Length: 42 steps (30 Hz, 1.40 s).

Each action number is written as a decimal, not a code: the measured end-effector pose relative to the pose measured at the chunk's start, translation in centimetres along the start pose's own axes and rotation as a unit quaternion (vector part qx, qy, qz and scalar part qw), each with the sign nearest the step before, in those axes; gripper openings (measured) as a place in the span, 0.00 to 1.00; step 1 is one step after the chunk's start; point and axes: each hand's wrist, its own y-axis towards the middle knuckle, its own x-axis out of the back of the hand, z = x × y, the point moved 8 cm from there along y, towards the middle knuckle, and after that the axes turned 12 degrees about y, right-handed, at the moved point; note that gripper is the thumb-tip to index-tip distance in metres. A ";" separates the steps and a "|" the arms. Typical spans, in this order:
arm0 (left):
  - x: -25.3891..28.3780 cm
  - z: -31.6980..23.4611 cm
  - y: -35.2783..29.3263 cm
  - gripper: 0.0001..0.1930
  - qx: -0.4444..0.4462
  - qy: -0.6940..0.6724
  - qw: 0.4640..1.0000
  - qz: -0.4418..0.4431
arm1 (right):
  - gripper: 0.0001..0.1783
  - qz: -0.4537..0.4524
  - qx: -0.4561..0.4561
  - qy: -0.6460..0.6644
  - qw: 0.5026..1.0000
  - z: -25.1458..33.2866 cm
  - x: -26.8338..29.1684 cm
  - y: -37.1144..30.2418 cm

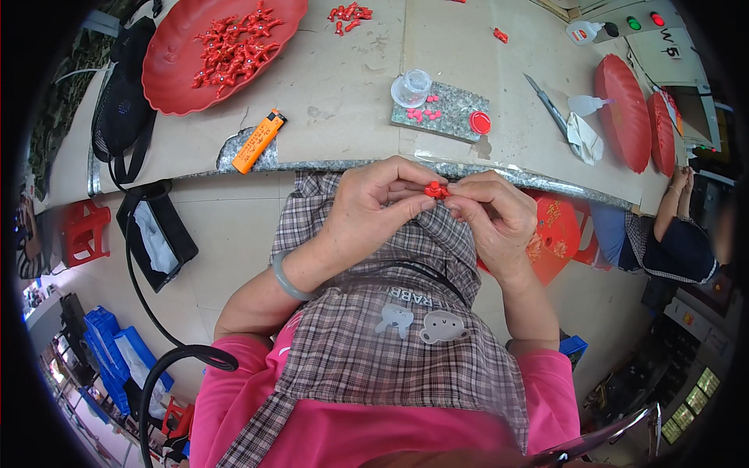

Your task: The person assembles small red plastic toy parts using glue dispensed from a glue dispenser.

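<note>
A small red plastic figure (436,189) is pinched between my two hands, just in front of the table's front edge. My left hand (373,201) grips it from the left, between thumb and fingertips. From the right, my right hand (493,217) holds it with thumb and index finger. The fingers cover part of the figure, so its details are hard to make out. Beyond my hands on the table, a grey granite slab (449,97) carries small pink pieces (424,115), a clear plastic cup (411,88) and a round red lid (480,122).
A red scalloped tray (168,90) of similar figures stands far left, with a small pile (349,14) beside it. An orange, dark-ended object (260,141) lies near the edge. To the right are a grey pointed tool (551,109), white cloth (583,140) and another person (677,234).
</note>
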 end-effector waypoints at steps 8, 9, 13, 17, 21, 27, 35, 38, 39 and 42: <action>0.0 -2.9 -0.3 0.11 -0.139 0.215 0.966 -0.031 | 0.04 0.019 0.012 0.068 0.997 -1.0 -0.2 -0.8; -0.1 -3.4 -0.4 0.11 -0.167 0.254 0.952 -0.036 | 0.04 0.013 0.018 0.078 0.997 -1.1 -0.2 -1.0; -0.3 -3.9 -0.6 0.11 -0.218 0.309 0.924 -0.051 | 0.04 0.008 0.053 0.065 0.996 -1.2 -0.3 -1.3; -0.4 -4.0 -0.7 0.12 -0.227 0.312 0.921 -0.054 | 0.08 -0.008 0.051 0.042 0.998 -1.4 -0.3 -1.4; -0.4 -3.9 -0.9 0.11 -0.223 0.319 0.920 -0.055 | 0.09 -0.005 0.067 0.045 0.997 -1.5 -0.5 -1.5; -0.5 -3.9 -1.0 0.11 -0.211 0.324 0.921 -0.057 | 0.09 -0.005 0.077 0.052 0.996 -1.7 -0.6 -1.9; -0.4 -3.5 -1.0 0.10 -0.201 0.327 0.922 -0.057 | 0.09 -0.004 0.070 0.056 0.996 -2.1 -0.7 -2.0; -0.5 -3.6 -1.1 0.11 -0.226 0.328 0.916 -0.056 | 0.09 -0.001 0.069 0.058 0.996 -2.1 -0.7 -1.9; -0.4 -3.6 -1.1 0.11 -0.223 0.329 0.916 -0.054 | 0.08 0.001 0.068 0.057 0.996 -2.1 -0.7 -1.9; -0.3 -3.2 -0.9 0.11 -0.202 0.315 0.926 -0.046 | 0.08 -0.001 0.056 0.066 0.996 -2.3 -0.7 -1.8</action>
